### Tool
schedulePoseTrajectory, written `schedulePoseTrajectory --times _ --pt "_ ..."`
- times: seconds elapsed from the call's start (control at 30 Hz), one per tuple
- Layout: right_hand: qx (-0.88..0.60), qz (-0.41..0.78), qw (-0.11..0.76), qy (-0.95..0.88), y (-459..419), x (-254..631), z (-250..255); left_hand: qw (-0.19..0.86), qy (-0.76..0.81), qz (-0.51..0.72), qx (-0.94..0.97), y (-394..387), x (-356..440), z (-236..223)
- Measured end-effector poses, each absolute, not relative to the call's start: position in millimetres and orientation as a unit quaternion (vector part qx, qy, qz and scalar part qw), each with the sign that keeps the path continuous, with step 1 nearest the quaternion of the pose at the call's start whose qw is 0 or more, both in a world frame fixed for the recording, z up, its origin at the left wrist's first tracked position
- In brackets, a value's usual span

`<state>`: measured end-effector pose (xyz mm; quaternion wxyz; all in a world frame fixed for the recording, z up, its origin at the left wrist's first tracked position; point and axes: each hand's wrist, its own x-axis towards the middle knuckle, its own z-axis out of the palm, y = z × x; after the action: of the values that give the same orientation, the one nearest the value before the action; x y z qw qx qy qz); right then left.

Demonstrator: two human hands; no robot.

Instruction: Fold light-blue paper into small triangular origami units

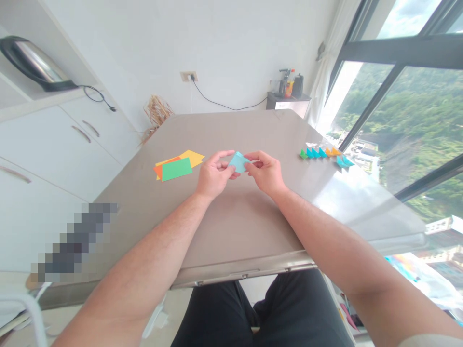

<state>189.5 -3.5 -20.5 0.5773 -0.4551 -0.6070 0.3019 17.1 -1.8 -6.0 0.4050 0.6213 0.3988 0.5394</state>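
A small light-blue folded paper [238,162] is held up over the middle of the table, turned so that one corner points upward. My left hand [214,174] pinches its left edge between thumb and fingers. On the opposite side, my right hand [266,172] grips the paper's right edge, thumb in front. Left of my hands lie flat coloured sheets: a green sheet [177,169] on top, with orange and yellow paper [191,156] partly covered beneath. To the right, a row of small folded paper boats [318,153] in green, blue and orange stands on the table.
The grey-brown table [238,226] stretches to the white wall. A blurred-out dark object [77,241] lies at its left edge. Behind the table, a small cabinet [288,103] carries bottles. A window [398,106] fills the right side; a kettle [38,65] sits on the left shelf.
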Motion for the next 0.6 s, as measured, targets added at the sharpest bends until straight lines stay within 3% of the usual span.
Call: schedulePoseTrajectory --times 0.13,0.33,0.6 --pt "-0.442 0.326 0.579 -0.603 -5.5 189.5 -15.7 0.396 0.384 0.547 0.63 0.0 16.2 -8.4" --pt "-0.382 0.454 0.545 -0.593 -12.1 193.2 -4.7 0.389 0.369 0.559 0.632 1.5 15.1 -8.7" --pt "-0.375 0.453 0.53 -0.61 -18.0 195.1 1.0 0.403 0.368 0.563 0.621 -2.0 16.0 -5.8"
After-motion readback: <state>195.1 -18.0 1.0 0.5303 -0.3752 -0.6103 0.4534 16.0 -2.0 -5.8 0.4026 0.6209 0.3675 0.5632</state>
